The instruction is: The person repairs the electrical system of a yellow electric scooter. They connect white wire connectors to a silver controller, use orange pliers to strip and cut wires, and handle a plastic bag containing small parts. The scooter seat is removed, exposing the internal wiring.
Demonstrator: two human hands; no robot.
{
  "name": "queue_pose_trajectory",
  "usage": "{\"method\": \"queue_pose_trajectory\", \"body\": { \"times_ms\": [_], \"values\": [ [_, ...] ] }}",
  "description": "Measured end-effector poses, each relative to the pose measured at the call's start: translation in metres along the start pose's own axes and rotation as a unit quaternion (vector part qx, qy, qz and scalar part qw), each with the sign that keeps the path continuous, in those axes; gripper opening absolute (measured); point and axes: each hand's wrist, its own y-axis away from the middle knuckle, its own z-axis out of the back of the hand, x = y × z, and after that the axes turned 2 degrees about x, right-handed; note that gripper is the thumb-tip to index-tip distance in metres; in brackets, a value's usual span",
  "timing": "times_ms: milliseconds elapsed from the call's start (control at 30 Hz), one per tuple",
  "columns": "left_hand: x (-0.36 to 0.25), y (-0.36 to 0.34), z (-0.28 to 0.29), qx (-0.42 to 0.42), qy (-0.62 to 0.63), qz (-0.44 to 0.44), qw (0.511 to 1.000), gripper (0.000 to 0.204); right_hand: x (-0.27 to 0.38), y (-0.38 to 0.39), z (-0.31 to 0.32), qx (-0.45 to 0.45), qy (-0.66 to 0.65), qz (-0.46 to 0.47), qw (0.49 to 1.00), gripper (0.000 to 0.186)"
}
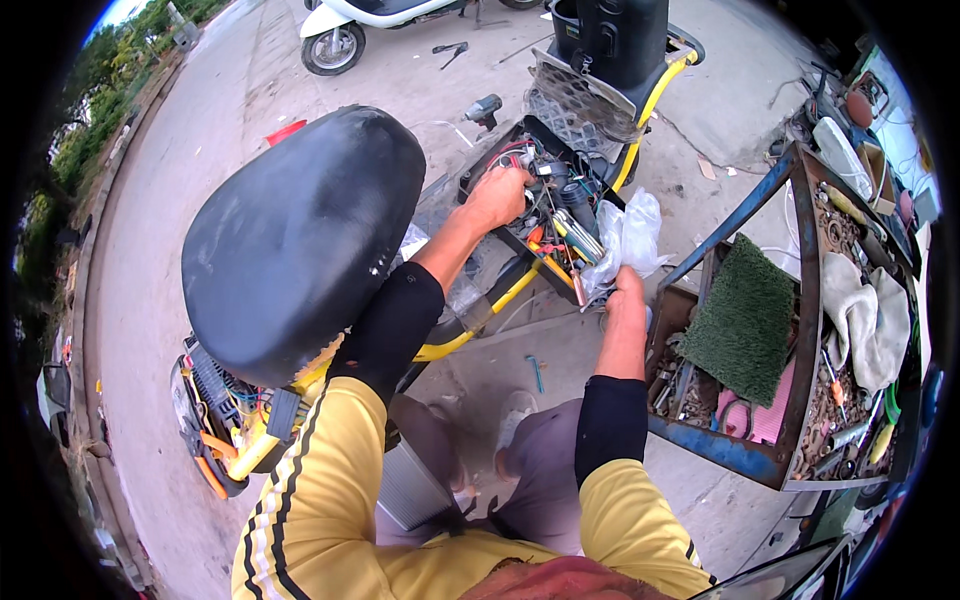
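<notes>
My left hand [500,197] reaches into an open black compartment in the footboard of a yellow electric scooter. Its fingers are curled among the wires [513,160], and what they pinch is hidden. Beside it in the compartment lie screwdrivers and other hand tools [578,238], together with dark cylindrical parts [572,195]. My right hand [628,292] is at the compartment's near right corner, against a crumpled clear plastic bag [640,232]. The bag and the edge conceal its fingers. The scooter's black seat [305,235] stands left of my left arm.
A metal tool cart [715,455] on the right bears green artificial turf [745,320], cloth gloves [868,315] and loose hardware. A power drill [484,110] lies beyond the compartment. A blue tool [537,373] rests on the ground near my feet. A white scooter [345,20] stands farther off.
</notes>
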Motion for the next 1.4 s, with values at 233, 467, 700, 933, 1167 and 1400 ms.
{"method": "queue_pose_trajectory", "body": {
  "times_ms": [233, 467, 700, 933, 1167, 1400],
  "values": [
    [-0.017, 0.026, 0.008, 0.046, 0.000, 0.037, 0.998, 0.040, 0.018, 0.028, -0.001, -0.046, 0.071, 0.062, 0.994, 0.043],
    [-0.019, 0.018, 0.003, 0.061, -0.020, 0.102, 0.993, 0.041, 0.026, 0.027, 0.010, -0.106, 0.189, 0.140, 0.966, 0.040],
    [0.015, -0.024, -0.016, 0.004, -0.056, -0.090, 0.994, 0.067, 0.033, 0.057, -0.011, -0.122, 0.195, 0.118, 0.966, 0.040],
    [-0.005, -0.018, -0.036, 0.054, -0.135, -0.037, 0.989, 0.054, 0.038, 0.066, -0.004, -0.120, 0.204, 0.117, 0.965, 0.043],
    [-0.010, 0.012, -0.039, 0.019, -0.135, -0.026, 0.990, 0.049, 0.031, 0.047, 0.006, -0.110, 0.189, 0.146, 0.965, 0.045],
    [-0.009, 0.035, -0.035, -0.020, -0.126, -0.028, 0.991, 0.056, 0.032, 0.052, 0.002, -0.108, 0.198, 0.146, 0.963, 0.047]
  ]
}}
